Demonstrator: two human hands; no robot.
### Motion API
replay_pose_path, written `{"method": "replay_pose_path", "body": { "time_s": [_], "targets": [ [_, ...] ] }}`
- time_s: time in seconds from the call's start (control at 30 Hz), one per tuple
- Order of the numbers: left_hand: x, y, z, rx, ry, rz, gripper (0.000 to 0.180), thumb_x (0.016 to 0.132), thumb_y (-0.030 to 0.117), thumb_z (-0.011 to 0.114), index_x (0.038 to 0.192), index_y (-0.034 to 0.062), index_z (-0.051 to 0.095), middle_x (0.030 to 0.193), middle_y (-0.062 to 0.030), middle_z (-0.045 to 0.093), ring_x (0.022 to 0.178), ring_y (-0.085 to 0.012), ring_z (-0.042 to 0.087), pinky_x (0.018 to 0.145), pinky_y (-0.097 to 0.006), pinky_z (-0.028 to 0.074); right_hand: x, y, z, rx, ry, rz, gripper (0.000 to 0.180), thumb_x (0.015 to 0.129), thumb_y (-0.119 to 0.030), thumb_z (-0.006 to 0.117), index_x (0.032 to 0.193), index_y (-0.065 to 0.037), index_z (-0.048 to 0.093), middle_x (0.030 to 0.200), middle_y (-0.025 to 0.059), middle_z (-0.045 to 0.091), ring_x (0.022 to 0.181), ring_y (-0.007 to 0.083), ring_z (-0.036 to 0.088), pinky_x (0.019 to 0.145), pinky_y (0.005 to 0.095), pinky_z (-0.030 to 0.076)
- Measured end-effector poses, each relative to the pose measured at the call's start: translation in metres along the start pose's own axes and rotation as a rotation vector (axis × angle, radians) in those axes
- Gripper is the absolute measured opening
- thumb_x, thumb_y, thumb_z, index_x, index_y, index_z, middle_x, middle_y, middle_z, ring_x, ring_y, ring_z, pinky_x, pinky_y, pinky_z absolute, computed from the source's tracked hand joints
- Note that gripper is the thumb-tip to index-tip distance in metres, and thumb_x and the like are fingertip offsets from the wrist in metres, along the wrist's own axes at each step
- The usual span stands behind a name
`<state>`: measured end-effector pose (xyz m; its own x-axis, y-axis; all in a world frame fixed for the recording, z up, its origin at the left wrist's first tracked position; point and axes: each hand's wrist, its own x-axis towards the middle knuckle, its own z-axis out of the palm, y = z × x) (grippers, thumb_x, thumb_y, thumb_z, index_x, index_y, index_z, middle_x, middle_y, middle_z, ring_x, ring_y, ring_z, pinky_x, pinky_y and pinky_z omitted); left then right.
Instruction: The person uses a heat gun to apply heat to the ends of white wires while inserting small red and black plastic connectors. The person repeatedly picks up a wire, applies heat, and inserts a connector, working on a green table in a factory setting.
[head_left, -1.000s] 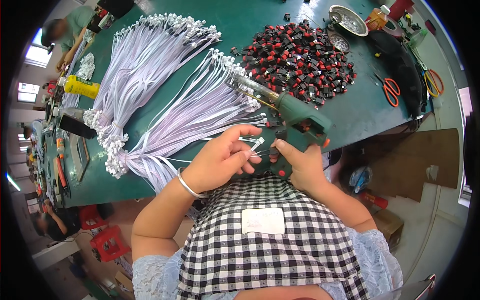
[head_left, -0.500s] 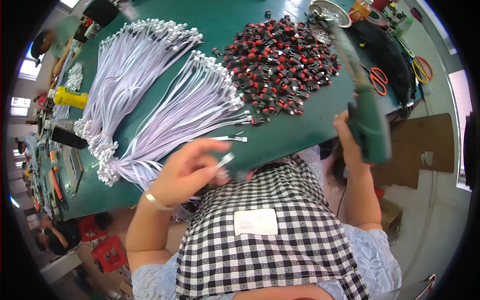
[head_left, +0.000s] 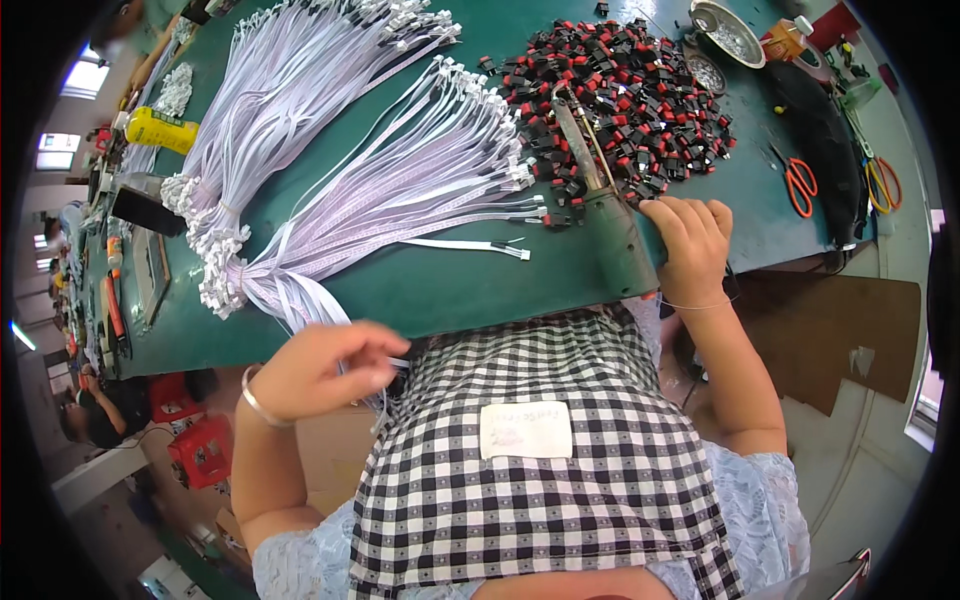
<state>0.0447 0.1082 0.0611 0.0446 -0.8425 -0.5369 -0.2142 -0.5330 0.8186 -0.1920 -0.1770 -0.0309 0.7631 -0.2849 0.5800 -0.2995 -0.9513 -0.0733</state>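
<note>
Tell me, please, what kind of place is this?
Probably a small electronics assembly workshop. A green bench holds bundles of flat white cables and a pile of red-and-black connectors; scissors lie nearby.

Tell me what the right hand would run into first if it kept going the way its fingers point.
The right hand rests beside the green tool, fingers aimed up the table. Going straight on, it would probably meet the heap of red and black parts first; depth is hard to judge.

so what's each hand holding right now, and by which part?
Left hand pinches thin pale ribbon cables near their lower ends. Right hand rests on the green metal tool beside its base; a closed grip cannot be told.
</note>
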Motion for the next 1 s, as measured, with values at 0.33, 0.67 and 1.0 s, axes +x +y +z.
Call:
{"method": "replay_pose_path", "body": {
  "time_s": [0.33,0.67,1.0],
  "targets": [
    [0.111,0.011,0.029,0.76,0.489,0.533,0.021,0.067,0.004,0.063,0.086,0.0063,0.056,0.08,-0.0098,0.052,0.079,-0.0286,0.051,0.069,-0.036,0.042,-0.015,-0.009,-0.026,0.444,0.155,0.442,0.031,0.068,0.003,0.058,0.097,-0.007,0.055,0.088,0.006,0.058,0.077,0.0167,0.055,0.071,0.0311,0.042],
    [0.119,0.013,0.031,0.91,0.496,0.565,0.014,0.067,0.005,0.064,0.076,0.0062,0.053,0.08,-0.0074,0.051,0.078,-0.027,0.049,0.068,-0.037,0.037,-0.019,-0.06,-0.017,1.773,0.057,0.888,0.056,0.068,0.009,0.058,0.116,-0.01,0.036,0.094,0.01,0.051,0.079,0.0162,0.053,0.066,0.0295,0.048],
    [0.099,0.008,0.02,0.267,0.128,0.405,0.018,0.074,0.004,0.062,0.09,0.0022,0.053,0.083,-0.0068,0.057,0.073,-0.0167,0.055,0.065,-0.029,0.043,-0.008,-0.069,-0.011,1.669,-0.16,0.775,0.056,0.07,0.009,0.057,0.117,-0.01,0.034,0.098,0.0113,0.05,0.078,0.0166,0.053,0.067,0.029,0.048]
  ]
}}
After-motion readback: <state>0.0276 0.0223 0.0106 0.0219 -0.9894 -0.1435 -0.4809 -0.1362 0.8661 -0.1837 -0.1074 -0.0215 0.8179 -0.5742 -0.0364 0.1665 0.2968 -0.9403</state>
